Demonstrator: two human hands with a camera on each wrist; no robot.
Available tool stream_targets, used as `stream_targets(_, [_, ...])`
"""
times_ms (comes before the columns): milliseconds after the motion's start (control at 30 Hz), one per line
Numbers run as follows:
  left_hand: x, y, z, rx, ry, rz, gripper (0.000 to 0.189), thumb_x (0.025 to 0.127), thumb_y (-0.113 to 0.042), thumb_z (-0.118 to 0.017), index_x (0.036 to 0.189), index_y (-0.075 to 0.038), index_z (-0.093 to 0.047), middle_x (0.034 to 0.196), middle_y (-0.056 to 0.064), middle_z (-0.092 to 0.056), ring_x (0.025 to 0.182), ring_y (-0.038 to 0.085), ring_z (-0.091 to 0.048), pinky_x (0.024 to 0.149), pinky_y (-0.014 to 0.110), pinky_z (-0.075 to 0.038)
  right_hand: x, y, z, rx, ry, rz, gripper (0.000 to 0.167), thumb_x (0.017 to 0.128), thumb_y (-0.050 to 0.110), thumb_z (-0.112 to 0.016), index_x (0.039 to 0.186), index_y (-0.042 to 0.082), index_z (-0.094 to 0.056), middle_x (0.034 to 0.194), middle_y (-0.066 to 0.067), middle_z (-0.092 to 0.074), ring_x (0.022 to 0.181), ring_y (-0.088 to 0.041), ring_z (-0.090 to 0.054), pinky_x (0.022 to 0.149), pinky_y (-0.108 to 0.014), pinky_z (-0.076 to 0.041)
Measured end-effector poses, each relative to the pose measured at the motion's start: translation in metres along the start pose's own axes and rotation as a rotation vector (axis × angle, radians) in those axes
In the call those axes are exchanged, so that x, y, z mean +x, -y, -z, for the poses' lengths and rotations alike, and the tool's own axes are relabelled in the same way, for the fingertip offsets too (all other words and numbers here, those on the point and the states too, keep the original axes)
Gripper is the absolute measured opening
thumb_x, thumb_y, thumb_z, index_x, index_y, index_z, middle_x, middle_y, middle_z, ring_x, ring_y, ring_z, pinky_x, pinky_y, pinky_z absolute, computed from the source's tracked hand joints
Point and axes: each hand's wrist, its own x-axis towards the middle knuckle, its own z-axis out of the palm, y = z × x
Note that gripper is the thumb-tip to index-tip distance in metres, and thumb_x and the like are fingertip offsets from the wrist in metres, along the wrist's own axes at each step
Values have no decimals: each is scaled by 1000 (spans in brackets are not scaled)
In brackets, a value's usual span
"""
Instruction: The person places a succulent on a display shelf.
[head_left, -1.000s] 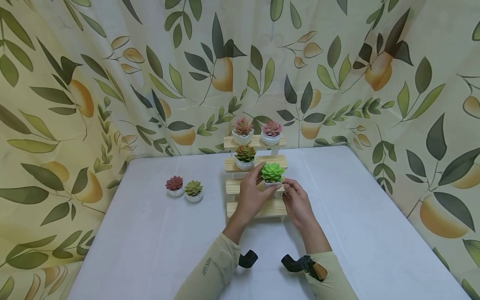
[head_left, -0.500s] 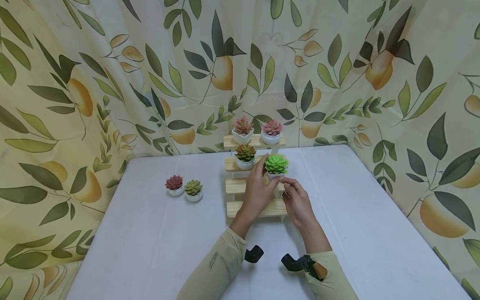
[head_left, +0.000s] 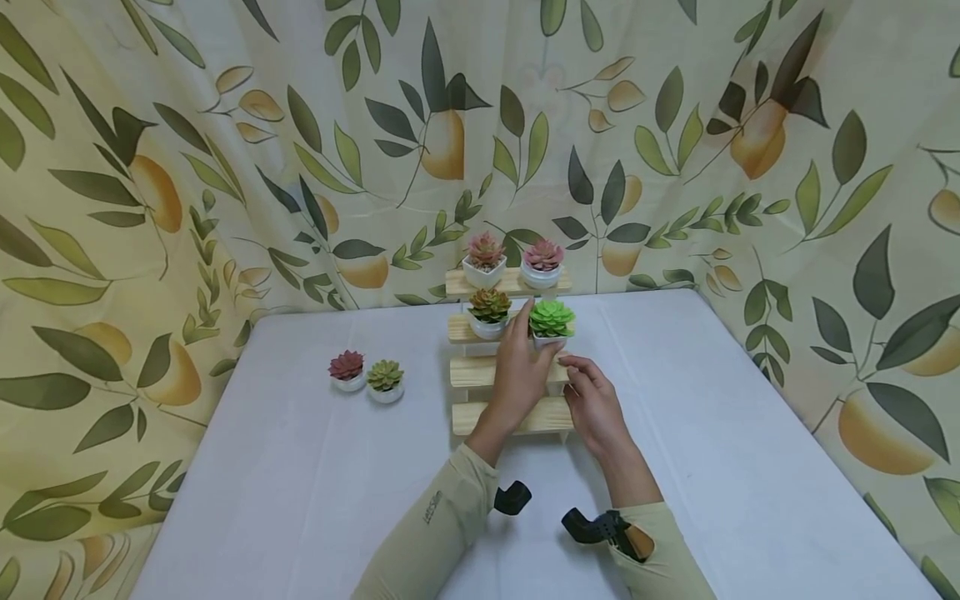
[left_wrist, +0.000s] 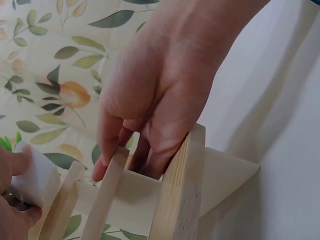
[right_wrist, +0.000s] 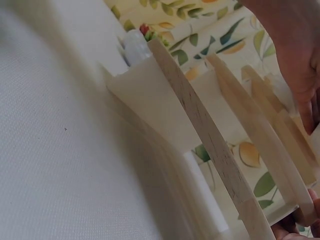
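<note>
A bright green succulent (head_left: 552,319) in a white pot (left_wrist: 34,175) stands at the right of the second tier from the top of a wooden step plant stand (head_left: 480,417). My left hand (head_left: 519,367) holds this pot between thumb and fingers; whether the pot bears on the board is hard to tell. My right hand (head_left: 596,404) grips the stand's right end at the third tier, its fingers curled round the board in the left wrist view. Left of the green succulent, a brownish-green succulent (head_left: 489,307) shares the tier.
Two pink succulents, one left (head_left: 484,254) and one right (head_left: 542,257), stand on the top tier. On the white tablecloth (head_left: 285,483) to the left sit a dark red succulent (head_left: 347,367) and an olive-green succulent (head_left: 386,377). A patterned curtain (head_left: 300,125) hangs behind.
My left hand has moved the green succulent up and slightly right, from in front of the third tier to the second tier. The right hand keeps its place on the stand.
</note>
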Motion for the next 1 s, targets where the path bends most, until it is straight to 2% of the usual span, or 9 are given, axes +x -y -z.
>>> stream_targets(100, [2,0,-2,5,4,4,77,94,-13,-77,158,-2,-37,150,19,-49,141,30,-43,117,42,-36,0,1,0,9,-6,0,24,113,8,-39,131,-4,-50,158,-20,-24,149,-17,-22,124,-39,-16])
stream_targets(367, [6,-1,-8,39,-20,-4,78,95,-10,-76,160,-4,-33,150,20,-48,139,32,-46,115,43,-38,-1,0,0,-7,-25,-5,21,112,9,-42,127,2,-55,148,-7,-37,145,-17,-26,123,-39,-17])
stream_targets(567, [8,-2,-8,14,-21,-3,76,98,-11,-72,161,-3,-30,153,20,-44,141,31,-43,116,42,-37,-1,-1,0,-5,-18,-3,21,113,9,-41,127,1,-55,149,-7,-36,146,-18,-27,124,-40,-16])
stream_targets(833, [12,-3,-10,1,-29,-8,76,100,-10,-69,163,-5,-26,158,17,-39,145,27,-38,118,40,-33,0,-2,0,38,-12,12,22,112,4,-39,127,-1,-54,145,-8,-38,136,-18,-36,123,-38,-18])
stream_targets(1000, [14,-2,-13,-1,-35,1,77,100,-9,-69,163,-6,-24,158,17,-38,145,27,-38,118,40,-34,0,-1,1,27,-9,13,21,112,7,-41,126,1,-56,145,-8,-39,134,-16,-34,123,-39,-17])
